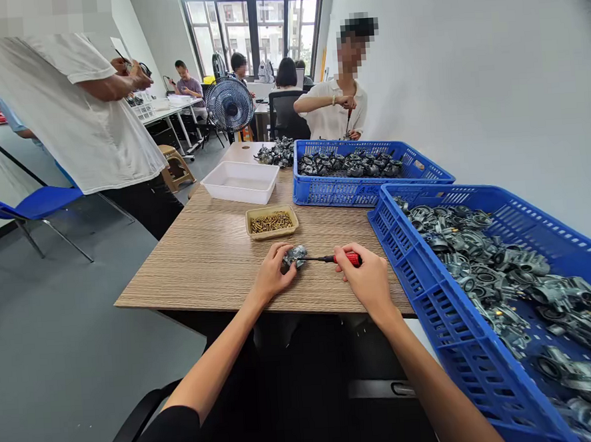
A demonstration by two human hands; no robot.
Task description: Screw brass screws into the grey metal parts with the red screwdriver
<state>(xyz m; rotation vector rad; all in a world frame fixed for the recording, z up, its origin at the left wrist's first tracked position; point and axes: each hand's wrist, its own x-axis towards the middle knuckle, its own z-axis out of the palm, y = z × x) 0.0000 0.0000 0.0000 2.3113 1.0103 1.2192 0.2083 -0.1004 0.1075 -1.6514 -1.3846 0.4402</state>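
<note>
Both your bare forearms rise from the bottom of the frame and converge near its centre, the left from the lower left and the right from the lower right. Your left hand (271,276) is cupped, fingers curled closed around a small part (294,255). Just right of centre, your right hand (366,278) is closed in a grip on a screwdriver (338,259), knuckles up, wrist straight.
</note>
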